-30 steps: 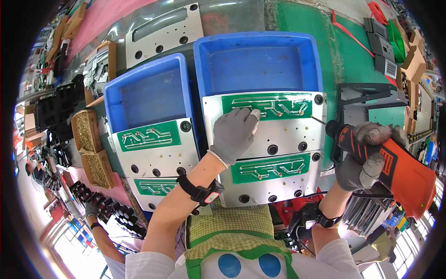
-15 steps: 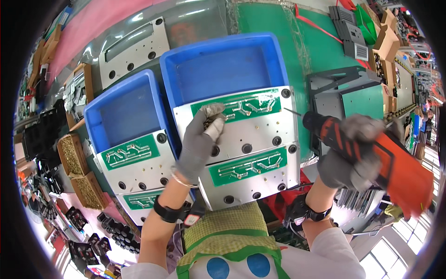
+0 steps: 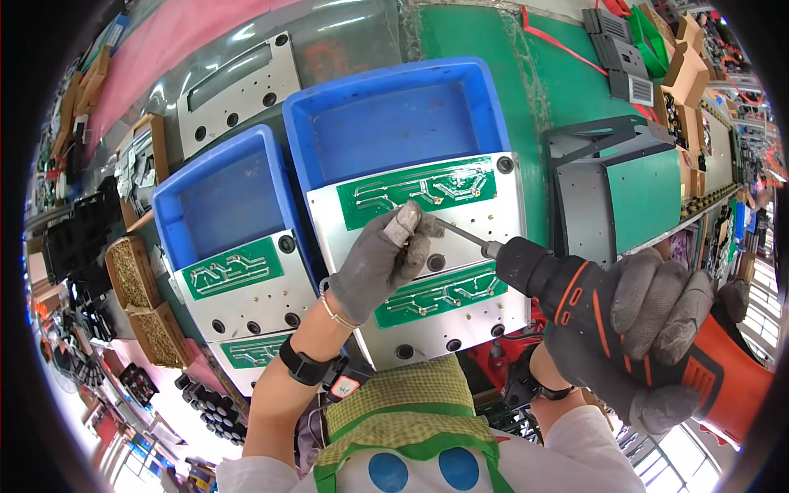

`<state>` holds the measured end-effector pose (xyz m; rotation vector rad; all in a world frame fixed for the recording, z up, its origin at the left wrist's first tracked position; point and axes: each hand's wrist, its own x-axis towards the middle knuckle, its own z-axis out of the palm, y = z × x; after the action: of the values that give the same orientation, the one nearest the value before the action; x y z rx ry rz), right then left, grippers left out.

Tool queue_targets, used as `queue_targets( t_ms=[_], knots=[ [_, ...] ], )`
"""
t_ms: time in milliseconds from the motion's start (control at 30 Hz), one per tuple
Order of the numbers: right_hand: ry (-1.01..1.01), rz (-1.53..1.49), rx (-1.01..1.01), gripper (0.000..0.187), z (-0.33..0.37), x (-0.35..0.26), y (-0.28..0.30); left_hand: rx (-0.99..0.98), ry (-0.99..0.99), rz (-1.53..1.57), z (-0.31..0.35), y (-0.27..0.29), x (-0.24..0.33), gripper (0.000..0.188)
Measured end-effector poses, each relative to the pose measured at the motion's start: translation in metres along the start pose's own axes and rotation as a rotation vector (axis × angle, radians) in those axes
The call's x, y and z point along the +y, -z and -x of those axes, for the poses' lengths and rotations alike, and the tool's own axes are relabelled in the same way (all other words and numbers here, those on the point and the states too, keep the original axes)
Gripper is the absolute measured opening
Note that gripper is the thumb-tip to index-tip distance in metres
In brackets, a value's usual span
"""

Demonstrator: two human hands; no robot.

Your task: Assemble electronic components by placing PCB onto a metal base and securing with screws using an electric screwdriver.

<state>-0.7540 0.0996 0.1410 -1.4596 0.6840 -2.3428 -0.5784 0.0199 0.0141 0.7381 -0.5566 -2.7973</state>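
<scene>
My right hand point(image 3: 633, 329), in a grey glove, is wrapped round a red and black cordless power screwdriver point(image 3: 538, 271). Its long thin bit point(image 3: 462, 232) points left to the fingertips of my left hand point(image 3: 378, 259), also gloved. Those fingers are pinched together by the bit's tip; whatever they hold is too small or hidden to make out. Beneath them lies a silver metal panel point(image 3: 508, 222) with a green circuit board point(image 3: 460, 187), black round grommets and small brass-coloured studs. A second such panel point(image 3: 444, 337) lies nearer me, its board point(image 3: 485, 287) partly covered by my left hand.
Blue plastic bins point(image 3: 394, 123) point(image 3: 222, 197) stand behind the panels. More panels with boards point(image 3: 234, 267) lie at left, beside boxes of small brass-coloured parts point(image 3: 136, 271). A bare panel point(image 3: 238, 90) lies far left. A dark metal bracket frame point(image 3: 588, 197) stands at right.
The screwdriver has swung left and nearer, its bit now at my left fingertips. My left hand has moved right and toward me, off the upper board's middle.
</scene>
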Motion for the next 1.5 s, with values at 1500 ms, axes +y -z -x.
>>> queue_targets(
  t_ms=[1500],
  knots=[
    [-0.181,0.446,0.280,0.061,0.020,0.041,0.082,0.236,-0.071,-0.078,0.011,-0.004,-0.004,0.026]
  ],
)
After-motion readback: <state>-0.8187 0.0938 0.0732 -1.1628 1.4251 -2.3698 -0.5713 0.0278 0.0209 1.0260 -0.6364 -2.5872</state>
